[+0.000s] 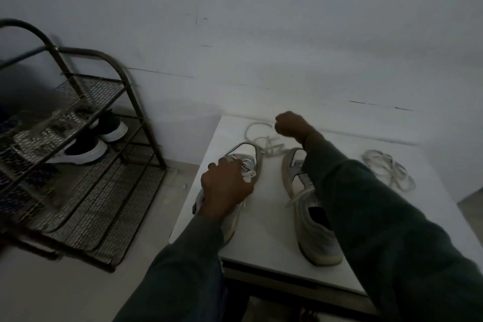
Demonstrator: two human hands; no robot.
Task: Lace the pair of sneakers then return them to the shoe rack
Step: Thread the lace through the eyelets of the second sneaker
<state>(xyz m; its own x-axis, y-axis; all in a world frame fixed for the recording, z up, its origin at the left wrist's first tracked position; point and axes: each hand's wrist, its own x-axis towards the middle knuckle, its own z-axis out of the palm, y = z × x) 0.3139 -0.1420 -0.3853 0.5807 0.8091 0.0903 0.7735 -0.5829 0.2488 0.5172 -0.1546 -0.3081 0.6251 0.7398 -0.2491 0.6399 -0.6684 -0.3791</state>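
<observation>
The left hand (224, 185), wrist bent down, grips the left sneaker (248, 151) over its eyelets on the white table (261, 217). The right forearm crosses the right sneaker (313, 238). Farther off, the right hand (290, 124) is fisted beside a loose white lace (257, 136); whether it holds the lace, I cannot tell.

1. A white table (264, 232) stands against a pale wall, with two grey-and-white sneakers on it, toes pointing at the wall.
2. The left hand (224, 188) grips the left sneaker (249, 151) over its tongue and eyelets.
3. The right hand (290, 125), curled into a fist, holds the end of a white lace (254, 128) beyond the toe of the right sneaker (311, 230); its dark sleeve crosses that shoe.
4. A second lace (389, 167) lies bundled near the table's right edge.
5. On the floor to the left stands a metal shoe rack (104, 204) holding black-and-white shoes (86, 149).
</observation>
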